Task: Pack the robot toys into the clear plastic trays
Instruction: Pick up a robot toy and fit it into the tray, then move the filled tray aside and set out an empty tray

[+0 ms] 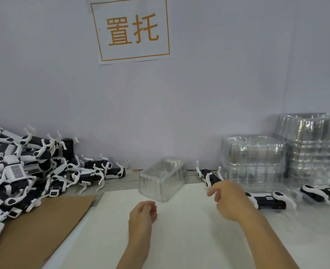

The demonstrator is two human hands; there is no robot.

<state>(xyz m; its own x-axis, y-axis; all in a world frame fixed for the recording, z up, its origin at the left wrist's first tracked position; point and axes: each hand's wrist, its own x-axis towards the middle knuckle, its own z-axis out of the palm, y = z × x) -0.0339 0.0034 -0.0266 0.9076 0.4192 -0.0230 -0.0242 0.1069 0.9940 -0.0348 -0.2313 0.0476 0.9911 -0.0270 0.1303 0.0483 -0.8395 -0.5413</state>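
Left hand (143, 211) is seen low over the white sheet (179, 230) on the desk (315, 230), fingers loosely curled, nothing held in the grip. Right hand (228, 199) is raised a bit farther out, fingers relaxed and spread narrow, grip empty; motion blur, so contact with anything cannot be told.

Just beyond the left grip, slightly right of it, a single clear tray (163, 178) is set on the far edge of the sheet, lying tilted, no toy inside.

Just beyond the right fingertips a robot toy (208, 175) is lying on the desk. Just right of the right hand a second toy (269, 200) is laid flat, black body, white legs. Farther right of that grip a third toy (323, 192) is seen near the frame edge.

Behind the right hand, a stack of clear trays (253, 162) is placed by the wall (218, 94); a taller stack (315, 144) is set to its right, touching it.

Well left of the left grip, a pile of robot toys (28, 171) is heaped partly on a brown cardboard sheet (43, 230), reaching back to the wall.

On the wall, far behind both grips, a paper sign (131, 30) with orange characters is fixed.
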